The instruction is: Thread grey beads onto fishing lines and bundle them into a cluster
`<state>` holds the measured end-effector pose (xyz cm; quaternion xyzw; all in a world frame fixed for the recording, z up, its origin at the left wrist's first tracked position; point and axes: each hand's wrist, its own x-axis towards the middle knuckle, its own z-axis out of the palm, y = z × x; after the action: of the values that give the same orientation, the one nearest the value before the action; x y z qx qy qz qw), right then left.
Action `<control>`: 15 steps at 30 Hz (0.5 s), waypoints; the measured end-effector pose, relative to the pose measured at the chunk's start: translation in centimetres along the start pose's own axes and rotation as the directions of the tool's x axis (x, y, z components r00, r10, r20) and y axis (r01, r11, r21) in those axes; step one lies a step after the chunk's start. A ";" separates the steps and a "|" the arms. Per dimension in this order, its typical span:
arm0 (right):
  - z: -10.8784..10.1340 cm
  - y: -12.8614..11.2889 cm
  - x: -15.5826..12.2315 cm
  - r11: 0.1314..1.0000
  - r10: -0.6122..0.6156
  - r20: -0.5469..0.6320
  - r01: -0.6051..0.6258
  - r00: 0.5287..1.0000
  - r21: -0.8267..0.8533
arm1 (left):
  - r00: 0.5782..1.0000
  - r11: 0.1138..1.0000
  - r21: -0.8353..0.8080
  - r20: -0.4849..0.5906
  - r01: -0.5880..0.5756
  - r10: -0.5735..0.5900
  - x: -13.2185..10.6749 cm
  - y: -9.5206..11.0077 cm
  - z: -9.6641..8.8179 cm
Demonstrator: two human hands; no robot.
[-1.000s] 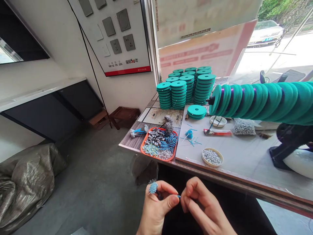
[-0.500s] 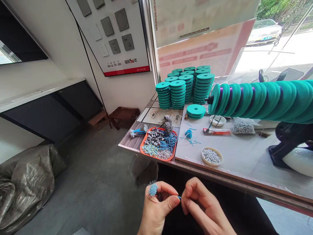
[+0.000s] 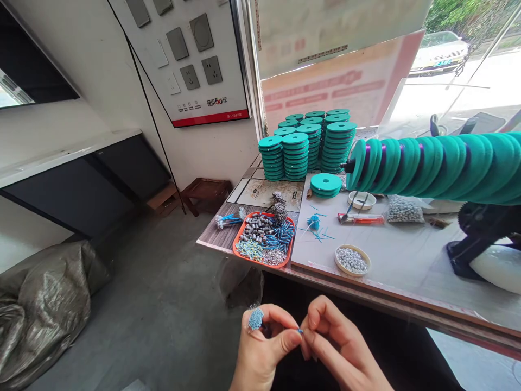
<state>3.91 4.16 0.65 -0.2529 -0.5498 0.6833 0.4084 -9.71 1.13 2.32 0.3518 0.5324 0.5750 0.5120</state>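
Observation:
My left hand (image 3: 264, 342) is closed, thumb and forefinger pinching a tiny blue piece (image 3: 300, 330). A cluster of light blue bead-like heads (image 3: 256, 319) sticks out at the base of that forefinger; whatever is below it is hidden by the hand. My right hand (image 3: 336, 339) is pinched closed against the other end of the blue piece; what its fingertips hold is too small to make out. Above the hands, an orange tray (image 3: 235, 245) holds grey weights, blue ribbed pieces, yellow-green pieces and small silvery parts. A round dish (image 3: 369, 265) of grey beads stands nearby.
Stacks of green foam spools (image 3: 296, 157) stand at the back of the table (image 3: 399, 288). A long row of green discs (image 3: 439, 165) on a rod juts in from the right. A red-handled cutter (image 3: 366, 219) and a bag of grey beads (image 3: 405, 209) lie below it.
Both hands stay nearly in place, fingertips meeting. The tiny blue piece shows slightly more between them, and my right fingers have shifted a little.

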 end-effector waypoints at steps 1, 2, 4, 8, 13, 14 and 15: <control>0.0 0.0 -0.1 1.000 0.000 0.016 0.000 1.000 -0.031 | 1.000 1.000 -0.008 0.002 -0.009 0.009 0.0 0.2 0.1; 0.0 -0.1 -0.1 0.998 0.001 0.026 0.000 1.000 -0.061 | 1.000 1.000 -0.016 0.011 -0.019 0.019 0.0 0.3 0.2; 0.1 -0.1 -0.2 0.995 0.007 0.019 -0.005 1.000 -0.101 | 0.998 0.999 -0.034 0.048 -0.028 0.029 0.1 0.6 0.4; 0.2 0.0 -0.2 0.994 0.014 0.002 -0.013 1.000 -0.106 | 0.996 0.999 -0.035 0.081 -0.023 0.026 0.1 0.8 0.7; -0.5 0.3 -0.2 0.987 -0.069 0.016 0.070 0.998 -0.141 | 0.993 0.992 0.072 0.049 -0.107 0.104 0.0 0.3 0.1; -0.6 0.3 -0.2 0.984 -0.083 0.003 0.083 0.997 -0.159 | 0.991 0.986 0.098 0.038 -0.132 0.128 -0.1 0.2 -0.1; -0.7 0.2 -0.2 0.979 -0.095 0.003 0.094 0.996 -0.182 | 0.988 0.980 0.127 0.028 -0.154 0.151 -0.1 0.2 -0.3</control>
<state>4.50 4.35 0.23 -0.2649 -0.6201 0.6094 0.4171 -9.99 1.00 2.47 0.4292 0.5350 0.5738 0.4476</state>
